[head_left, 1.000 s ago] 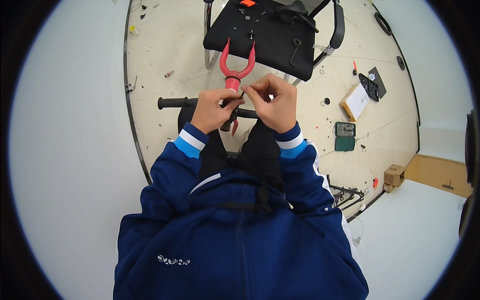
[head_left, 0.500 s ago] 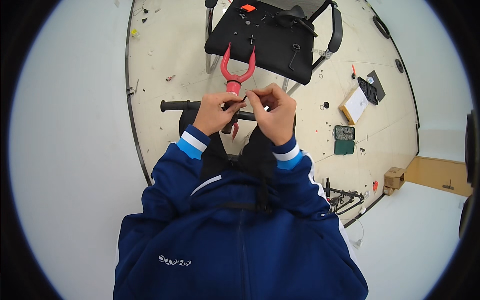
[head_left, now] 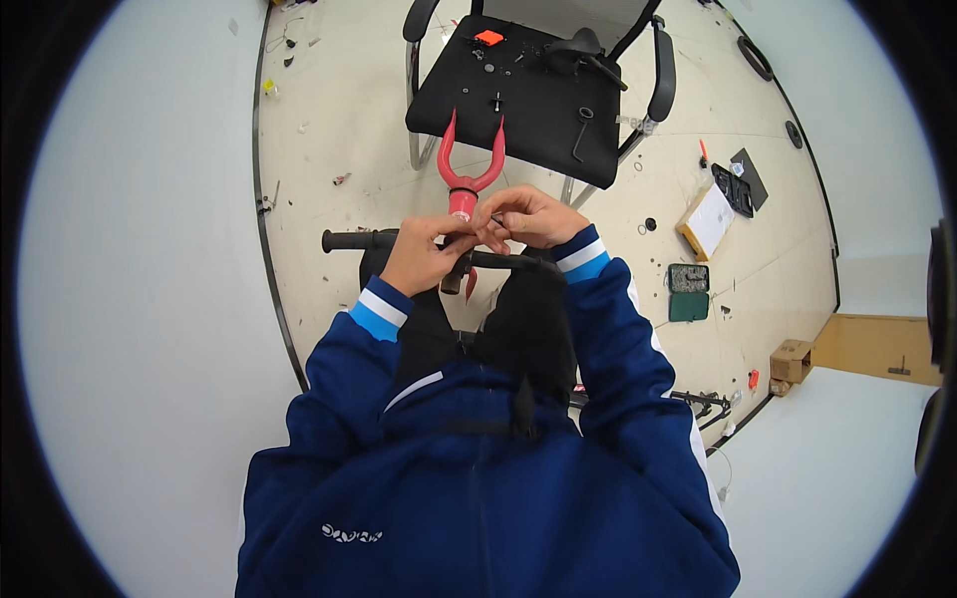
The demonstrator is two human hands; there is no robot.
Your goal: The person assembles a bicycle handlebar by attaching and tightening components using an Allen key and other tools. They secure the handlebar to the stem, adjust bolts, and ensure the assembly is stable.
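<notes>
Over my lap, my left hand (head_left: 424,255) and my right hand (head_left: 536,216) meet, fingertips touching. The right one pinches a small dark piece (head_left: 496,220), too small to name. Fingers of my left hand are pressed together beside it, and whatever they hold is hidden. Beneath both hands lies a black handlebar (head_left: 349,240), its grip sticking out to the left. A pinkish-red bicycle fork (head_left: 463,184) points away from me, its tips reaching the front edge of the chair's seat. The joint between bar and fork is partly covered by my hands.
Ahead stands a black chair (head_left: 449,98) bearing a bicycle saddle (head_left: 575,52), an orange item (head_left: 488,38), a bent rod tool (head_left: 579,142) and small hardware. On the floor to the right are a green parts case (head_left: 688,307), a yellow-edged box (head_left: 706,221) and a cardboard box (head_left: 791,359).
My right hand has turned inward and closed up against the left fingertips, its forearm now coming in more from the right. The small dark piece sits in its fingers. The view has shifted slightly.
</notes>
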